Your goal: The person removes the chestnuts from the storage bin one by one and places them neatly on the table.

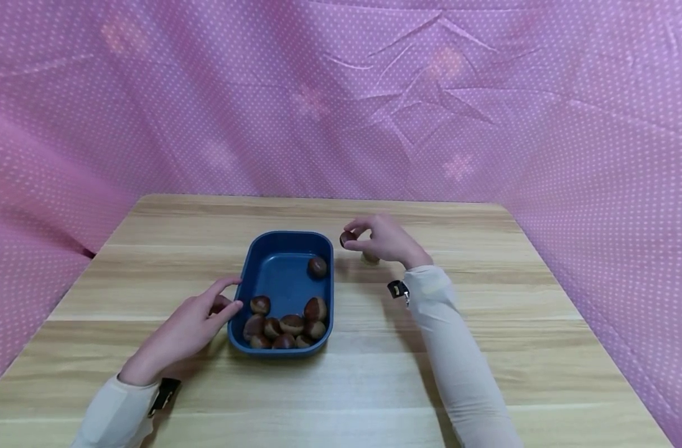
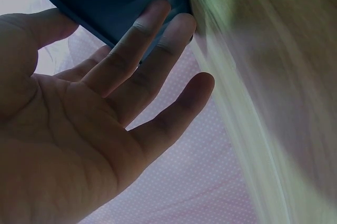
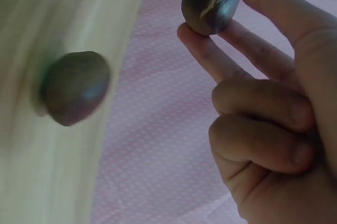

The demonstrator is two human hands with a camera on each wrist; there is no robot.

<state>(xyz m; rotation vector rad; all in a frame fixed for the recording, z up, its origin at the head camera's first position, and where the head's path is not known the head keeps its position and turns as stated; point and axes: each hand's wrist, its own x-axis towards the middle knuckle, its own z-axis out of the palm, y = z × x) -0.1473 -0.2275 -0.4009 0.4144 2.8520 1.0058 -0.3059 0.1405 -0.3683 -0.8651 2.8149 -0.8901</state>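
My right hand [image 1: 390, 239] pinches a chestnut [image 3: 209, 5] between thumb and fingertips, above the table to the right of a blue tray [image 1: 281, 353]. In the right wrist view its other two fingers are folded into the palm. A second chestnut [image 3: 76, 88] lies on the table below this hand, partly hidden by it in the head view. Several brown chestnuts [image 1: 292, 324] are gathered at the tray's near end, and a single one [image 1: 317, 267] sits by its right wall. At the tray's left side, my left hand [image 1: 186, 326] touches rim and outer wall with loosely extended fingers.
The wooden table [image 1: 430, 386] has rounded far corners. A pink dotted cloth [image 1: 341, 112] hangs behind it and along both sides. Each forearm wears a light sleeve [image 1: 458, 348] with a dark strap at the wrist.
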